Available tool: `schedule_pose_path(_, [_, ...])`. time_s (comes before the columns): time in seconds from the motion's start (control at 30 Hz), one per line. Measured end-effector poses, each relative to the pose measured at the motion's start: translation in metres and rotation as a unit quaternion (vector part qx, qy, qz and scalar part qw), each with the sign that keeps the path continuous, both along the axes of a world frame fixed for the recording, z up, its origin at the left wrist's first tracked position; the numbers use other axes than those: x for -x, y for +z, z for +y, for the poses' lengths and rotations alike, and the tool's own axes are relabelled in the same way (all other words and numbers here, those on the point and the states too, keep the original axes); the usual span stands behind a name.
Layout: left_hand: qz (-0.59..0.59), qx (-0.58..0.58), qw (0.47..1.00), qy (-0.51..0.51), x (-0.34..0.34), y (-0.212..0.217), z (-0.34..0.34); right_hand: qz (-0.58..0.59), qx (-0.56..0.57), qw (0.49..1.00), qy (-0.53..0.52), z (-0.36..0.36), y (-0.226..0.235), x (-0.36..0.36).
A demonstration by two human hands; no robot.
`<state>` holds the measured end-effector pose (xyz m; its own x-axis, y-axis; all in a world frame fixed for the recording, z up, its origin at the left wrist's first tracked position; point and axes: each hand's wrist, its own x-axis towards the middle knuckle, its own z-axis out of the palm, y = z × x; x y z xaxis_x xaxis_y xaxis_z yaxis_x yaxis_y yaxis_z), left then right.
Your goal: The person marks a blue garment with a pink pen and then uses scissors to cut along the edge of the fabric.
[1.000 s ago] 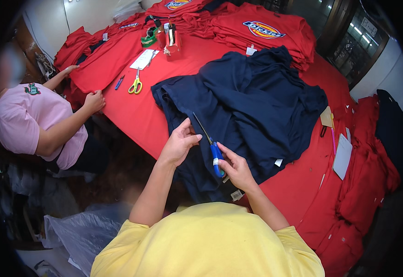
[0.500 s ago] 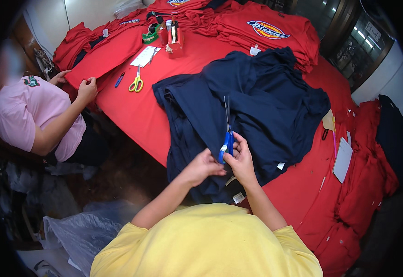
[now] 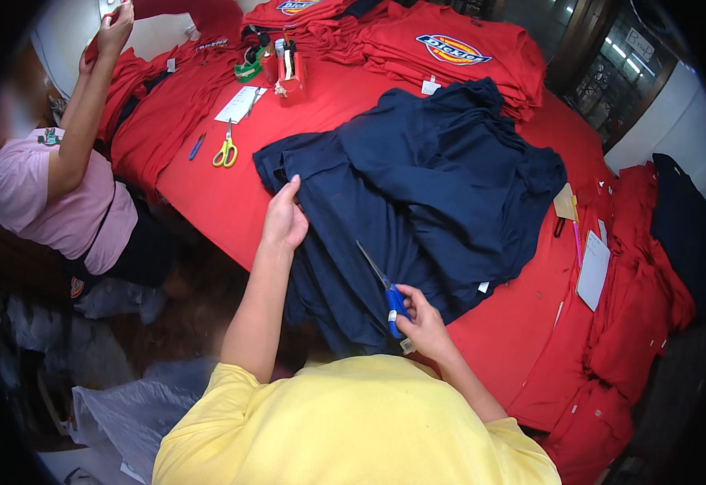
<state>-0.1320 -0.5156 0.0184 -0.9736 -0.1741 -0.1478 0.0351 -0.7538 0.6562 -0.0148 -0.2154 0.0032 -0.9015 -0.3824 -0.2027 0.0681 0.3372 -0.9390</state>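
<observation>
A dark navy garment (image 3: 450,186) lies spread and rumpled over the red-covered table in front of me. My left hand (image 3: 286,214) is at its left edge, fingers stretched forward against the cloth; part of the hand's far side is hidden. In my right hand (image 3: 424,323) is a pair of scissors (image 3: 396,309) with blue handles. Its slim metal blades point forward and left, over the garment's near part. A small white label (image 3: 407,346) shows by the garment's near edge, close to my right hand.
Yellow-handled scissors (image 3: 225,153), a small blue tool (image 3: 197,146), paper (image 3: 240,103) and a red holder (image 3: 291,77) lie farther left. Red shirts (image 3: 458,52) are stacked behind. A white card (image 3: 593,270) sits at right. A co-worker in pink (image 3: 70,194) stands left, arms raised.
My left hand has moved forward and left, from beside the scissors to the garment's left edge. My right hand has drawn back slightly with the scissors. The co-worker has lifted red cloth.
</observation>
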Motion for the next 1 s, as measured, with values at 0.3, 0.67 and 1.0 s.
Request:
schedule_pose_path(0.3, [0.026, 0.120, 0.992, 0.030, -0.008, 0.016, -0.012, 0.192, 0.109, 0.975, 0.016, -0.050, 0.042, 0.051])
schedule_pose_path(0.67, [0.018, 0.180, 0.983, 0.000, -0.038, 0.047, 0.012, 0.279, 0.022, 0.958, 0.058, -0.082, 0.035, 0.067])
schedule_pose_path(1.0, [0.002, 0.157, 0.987, 0.041, -0.035, 0.036, 0.006, 0.092, 0.167, 0.982, -0.006, -0.066, 0.040, 0.073])
